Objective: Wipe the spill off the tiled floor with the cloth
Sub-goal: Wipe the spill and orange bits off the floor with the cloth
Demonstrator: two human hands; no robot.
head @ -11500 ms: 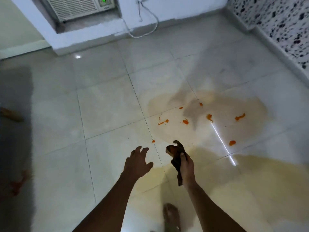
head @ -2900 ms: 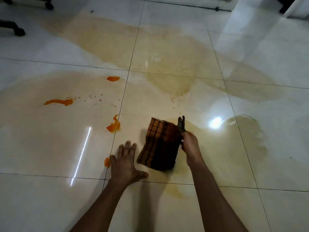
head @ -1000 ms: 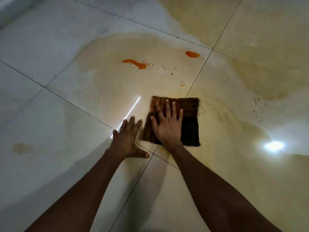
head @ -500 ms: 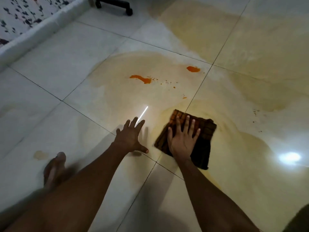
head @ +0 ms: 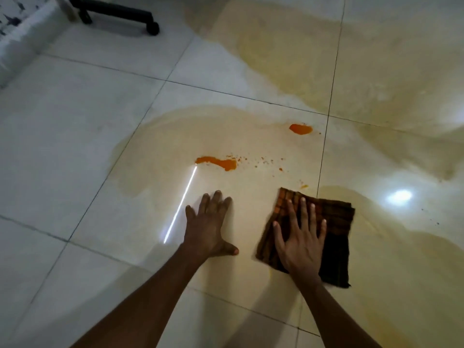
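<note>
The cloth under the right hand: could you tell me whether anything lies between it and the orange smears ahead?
Nothing visible does. Only wet tile separates the cloth, pressed by the right hand, from the orange smears.

Black wheeled chair base (head: 118,11) beside speckled wall (head: 15,18)

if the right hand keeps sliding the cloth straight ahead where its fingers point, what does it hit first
Probably the small orange fleck just past the cloth's far edge, then wet yellowish spill. The right hand points slightly left of the grout line; the round orange blob lies farther on.
</note>
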